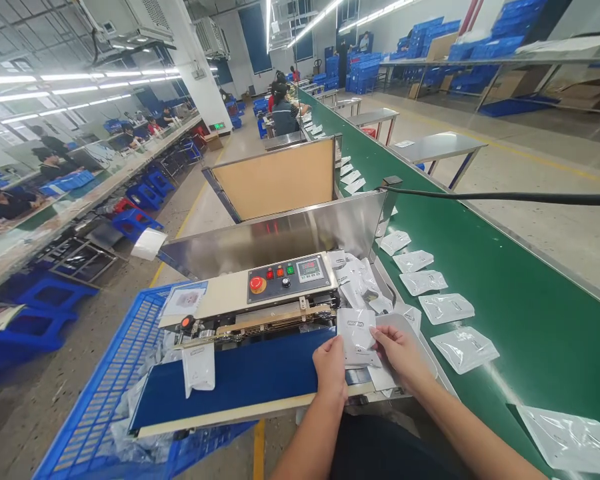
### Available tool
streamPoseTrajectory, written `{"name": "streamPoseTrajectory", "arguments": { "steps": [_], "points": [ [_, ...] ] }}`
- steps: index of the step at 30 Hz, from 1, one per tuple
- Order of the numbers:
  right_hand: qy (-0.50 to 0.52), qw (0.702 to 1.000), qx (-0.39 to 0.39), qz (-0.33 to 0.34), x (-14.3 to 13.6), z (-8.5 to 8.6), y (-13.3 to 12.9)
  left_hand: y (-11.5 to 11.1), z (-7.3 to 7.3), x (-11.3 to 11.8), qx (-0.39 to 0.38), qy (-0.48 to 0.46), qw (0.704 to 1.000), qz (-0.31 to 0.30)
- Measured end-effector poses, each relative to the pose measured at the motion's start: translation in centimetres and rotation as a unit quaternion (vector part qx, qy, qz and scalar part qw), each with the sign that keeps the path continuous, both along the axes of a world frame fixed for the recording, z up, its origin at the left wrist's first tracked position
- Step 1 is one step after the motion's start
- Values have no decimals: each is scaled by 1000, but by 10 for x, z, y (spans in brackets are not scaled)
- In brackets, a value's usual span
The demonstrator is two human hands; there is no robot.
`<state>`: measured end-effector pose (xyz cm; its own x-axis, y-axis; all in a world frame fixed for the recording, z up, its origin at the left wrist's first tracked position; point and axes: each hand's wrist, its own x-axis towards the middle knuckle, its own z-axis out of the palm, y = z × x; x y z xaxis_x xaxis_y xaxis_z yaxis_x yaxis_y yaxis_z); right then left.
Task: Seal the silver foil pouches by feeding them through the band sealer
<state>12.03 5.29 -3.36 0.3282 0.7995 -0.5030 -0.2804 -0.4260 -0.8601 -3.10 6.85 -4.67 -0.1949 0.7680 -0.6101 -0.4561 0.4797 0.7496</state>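
Between my two hands is a white printed pouch (356,332), held upright at the right end of the sealing machine (285,283). My left hand (330,365) pinches its left edge over the blue belt (260,367). On the pouch's right edge, the fingers of my right hand (399,352) are closed. Another white pouch (199,367) hangs at the machine's left end, its top by the sealing band. Behind the held pouch, several more pouches (363,280) lie heaped in a pale tray (433,353).
A green conveyor (520,293) with several pouches in a row runs along my right. Below the machine's left end stands a blue basket (87,387) of sealed bags. A metal panel (280,233) rises behind the machine, and a black cable (505,197) crosses the conveyor. Seated people (284,113) work farther off.
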Motion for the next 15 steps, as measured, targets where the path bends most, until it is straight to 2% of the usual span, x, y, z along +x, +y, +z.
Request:
{"name": "streamPoseTrajectory", "arguments": {
  "steps": [4,9,12,15],
  "points": [
    [-33,998,-8,59,-8,1,29,3,-3,-8,8,28,999,35],
    [-38,993,-26,107,-35,5,52,-2,-16,-34,27,26,997,73],
    [-42,992,-21,118,-43,3,42,-3,-20,-57,28,33,996,81],
    [-64,987,-20,145,-33,-2,5,-9,-13,-85,35,100,990,89]
  ]
}}
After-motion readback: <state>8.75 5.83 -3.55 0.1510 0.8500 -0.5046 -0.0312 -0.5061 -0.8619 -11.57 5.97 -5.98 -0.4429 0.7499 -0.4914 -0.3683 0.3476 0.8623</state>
